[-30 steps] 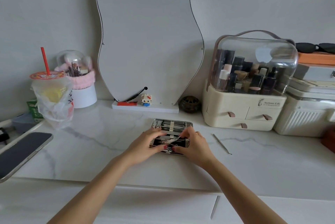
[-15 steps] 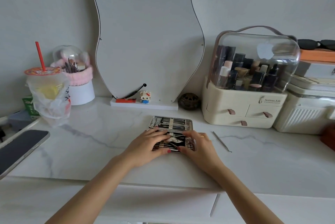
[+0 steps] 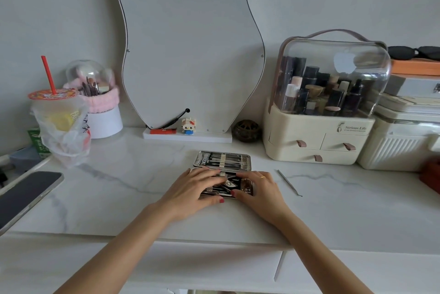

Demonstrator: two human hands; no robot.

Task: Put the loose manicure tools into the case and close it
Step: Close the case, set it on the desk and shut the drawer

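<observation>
While both hands lay over the near half of the open manicure case (image 3: 222, 161), the left hand (image 3: 190, 189) rested flat with its fingers straight across the tools, and the right hand (image 3: 258, 190) pressed its fingers onto the right side, thumb at the front edge; neither visibly gripped anything. Half a second earlier the right hand had sat lower at the case's front corner; it had since slid up over the tools, while the left had barely shifted. The case stayed open, its far half showing a row of slim metal tools under a pale strap. One thin metal tool (image 3: 289, 183) still lay loose on the tabletop (image 3: 119, 198), just right of the right hand and apart from the case. That tabletop was white, glossy, marble-veined stone. Behind stood a wavy-edged mirror (image 3: 190, 43), a cream cosmetics organiser (image 3: 319, 136) with a clear domed lid, and a plastic cup (image 3: 57, 115) with a red straw in a bag. A dark phone (image 3: 26, 194) lay at left.
</observation>
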